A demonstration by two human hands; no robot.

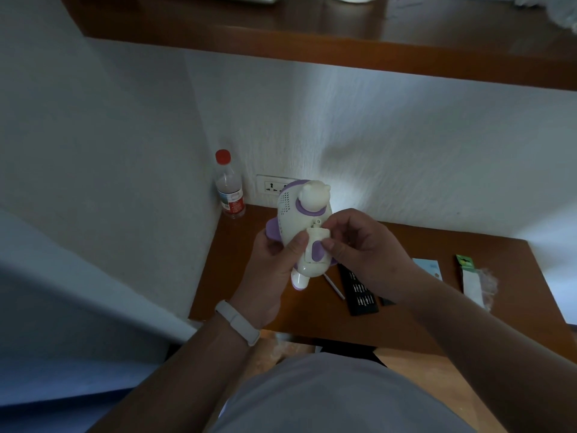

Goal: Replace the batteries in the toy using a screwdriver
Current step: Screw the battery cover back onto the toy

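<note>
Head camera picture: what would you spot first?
A white and purple toy with a little bear on top, gripped mid-picture by the left hand while the right hand pinches a small panel on it. Behind, a red-capped bottle stands in the brown table's corner; a black bit case lies below the right hand.

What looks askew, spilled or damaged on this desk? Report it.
Nothing stands out. The bottle stands upright and capped, the left hand and right hand hold the toy, the bit case lies flat on the table.
</note>
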